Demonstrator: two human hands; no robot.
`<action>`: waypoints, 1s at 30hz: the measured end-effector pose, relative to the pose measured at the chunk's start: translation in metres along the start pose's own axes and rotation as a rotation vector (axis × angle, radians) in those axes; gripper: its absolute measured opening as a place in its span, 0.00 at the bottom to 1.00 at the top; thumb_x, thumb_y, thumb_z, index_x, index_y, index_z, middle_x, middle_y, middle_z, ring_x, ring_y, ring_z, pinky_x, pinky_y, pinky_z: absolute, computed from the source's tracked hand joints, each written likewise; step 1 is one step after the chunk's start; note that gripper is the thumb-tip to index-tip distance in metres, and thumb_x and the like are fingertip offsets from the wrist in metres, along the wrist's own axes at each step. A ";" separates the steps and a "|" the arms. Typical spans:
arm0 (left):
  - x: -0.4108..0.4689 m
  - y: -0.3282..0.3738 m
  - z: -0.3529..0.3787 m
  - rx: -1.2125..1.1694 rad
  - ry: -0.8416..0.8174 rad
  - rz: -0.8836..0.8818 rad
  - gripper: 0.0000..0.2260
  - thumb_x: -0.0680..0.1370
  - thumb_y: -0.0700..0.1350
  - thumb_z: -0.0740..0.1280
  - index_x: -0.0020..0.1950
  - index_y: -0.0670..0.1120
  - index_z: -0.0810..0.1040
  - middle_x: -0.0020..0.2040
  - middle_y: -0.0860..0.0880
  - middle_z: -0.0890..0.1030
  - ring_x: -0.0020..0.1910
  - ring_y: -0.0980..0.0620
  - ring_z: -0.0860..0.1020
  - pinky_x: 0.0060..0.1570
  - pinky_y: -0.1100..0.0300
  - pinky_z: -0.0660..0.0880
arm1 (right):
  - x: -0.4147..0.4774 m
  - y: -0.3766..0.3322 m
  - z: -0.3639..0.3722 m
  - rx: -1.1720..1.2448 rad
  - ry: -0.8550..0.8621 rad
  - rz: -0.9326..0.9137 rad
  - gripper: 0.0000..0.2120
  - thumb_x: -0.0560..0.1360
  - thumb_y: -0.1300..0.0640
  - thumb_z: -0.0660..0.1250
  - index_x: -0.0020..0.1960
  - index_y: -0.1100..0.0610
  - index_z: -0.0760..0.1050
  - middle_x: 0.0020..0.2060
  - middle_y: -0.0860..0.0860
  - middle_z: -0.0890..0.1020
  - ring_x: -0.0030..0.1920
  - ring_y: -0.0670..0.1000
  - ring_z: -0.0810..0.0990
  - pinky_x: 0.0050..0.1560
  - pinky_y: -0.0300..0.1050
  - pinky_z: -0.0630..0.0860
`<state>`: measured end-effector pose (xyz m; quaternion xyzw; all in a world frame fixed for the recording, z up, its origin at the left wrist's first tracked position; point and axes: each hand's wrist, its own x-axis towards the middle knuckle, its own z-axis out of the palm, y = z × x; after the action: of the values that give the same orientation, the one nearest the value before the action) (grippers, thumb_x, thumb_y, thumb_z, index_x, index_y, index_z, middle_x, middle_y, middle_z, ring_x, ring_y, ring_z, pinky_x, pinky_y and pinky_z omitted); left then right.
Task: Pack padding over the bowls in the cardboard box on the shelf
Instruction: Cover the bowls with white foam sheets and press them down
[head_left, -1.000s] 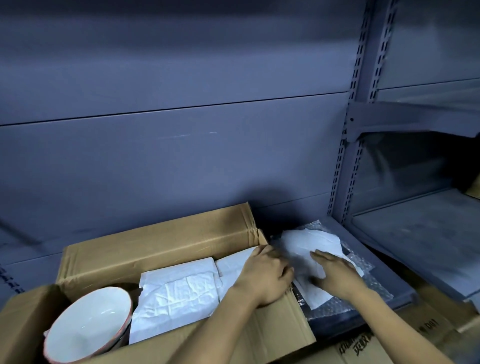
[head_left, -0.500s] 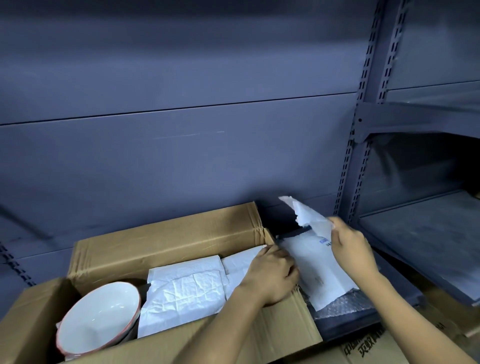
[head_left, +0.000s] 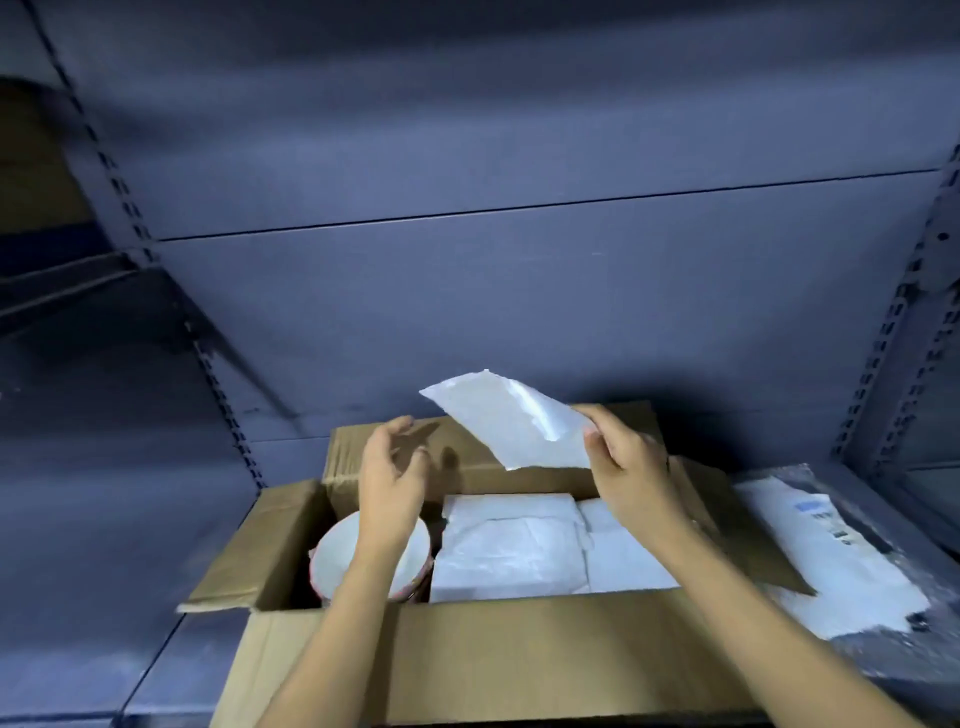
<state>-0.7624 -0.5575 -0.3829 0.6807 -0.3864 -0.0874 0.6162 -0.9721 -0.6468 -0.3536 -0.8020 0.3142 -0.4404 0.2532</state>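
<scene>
Lifted off the shelf since half a second ago, the white padding sheet (head_left: 511, 421) now hangs above the open cardboard box (head_left: 519, 654), pinched in the right hand (head_left: 631, 467). Left hand (head_left: 392, 480) hovers over a pink-rimmed bowl (head_left: 337, 558), fingers spread, empty. White padding sheets (head_left: 511, 545) cover the box's right side.

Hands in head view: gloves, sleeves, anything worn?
Nothing worn that shows. The left hand and right hand are bare, without gloves. Both forearms are uncovered down to the bottom edge of the frame, with no sleeve cuff in view. No watch, band or ring is visible on either wrist or on the fingers, though motion blur softens fine detail. No markings or cables.
</scene>
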 end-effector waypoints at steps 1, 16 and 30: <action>0.000 -0.007 -0.016 0.002 0.033 -0.032 0.14 0.77 0.36 0.62 0.61 0.49 0.73 0.62 0.49 0.76 0.63 0.50 0.74 0.65 0.54 0.70 | 0.002 -0.005 0.011 0.033 -0.022 -0.012 0.14 0.80 0.64 0.56 0.57 0.52 0.76 0.28 0.34 0.75 0.30 0.39 0.72 0.32 0.29 0.64; -0.007 -0.035 -0.092 -0.006 -0.042 -0.019 0.21 0.76 0.33 0.67 0.65 0.51 0.74 0.60 0.55 0.79 0.46 0.55 0.80 0.51 0.58 0.78 | 0.020 -0.049 0.080 -0.350 -0.134 -0.331 0.19 0.74 0.64 0.55 0.59 0.52 0.78 0.54 0.48 0.83 0.50 0.53 0.82 0.45 0.47 0.80; 0.004 -0.040 -0.087 0.079 -0.122 -0.024 0.15 0.80 0.38 0.63 0.44 0.57 0.82 0.47 0.62 0.85 0.50 0.62 0.81 0.53 0.67 0.75 | 0.003 -0.047 0.106 -0.481 -0.401 -0.295 0.19 0.77 0.60 0.56 0.66 0.49 0.72 0.59 0.47 0.79 0.56 0.54 0.78 0.50 0.48 0.74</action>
<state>-0.6911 -0.4947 -0.3986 0.7024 -0.4182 -0.1206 0.5632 -0.8661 -0.6033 -0.3710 -0.9460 0.2339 -0.2194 0.0474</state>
